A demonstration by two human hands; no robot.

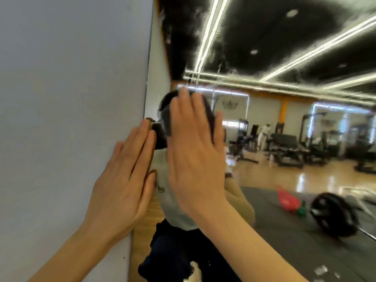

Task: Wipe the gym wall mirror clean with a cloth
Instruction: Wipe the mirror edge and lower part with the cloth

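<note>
Two hands: both flat, fingers straight
Left hand (124, 178): rests at mirror's (284, 139) edge, nine o'clock
Right hand (195, 151): presses grey cloth (165, 117) against mirror, centre

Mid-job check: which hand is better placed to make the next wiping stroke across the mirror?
Right. The right hand lies flat on the mirror, pressing the grey cloth under its straight fingers. The left hand holds no cloth and rests flat on the wall at the mirror's edge, likely just bracing.

Right hand (195, 157) flat on grey cloth (165, 119) against mirror (284, 119), left hand (122, 180) on wall (61, 78)
</note>
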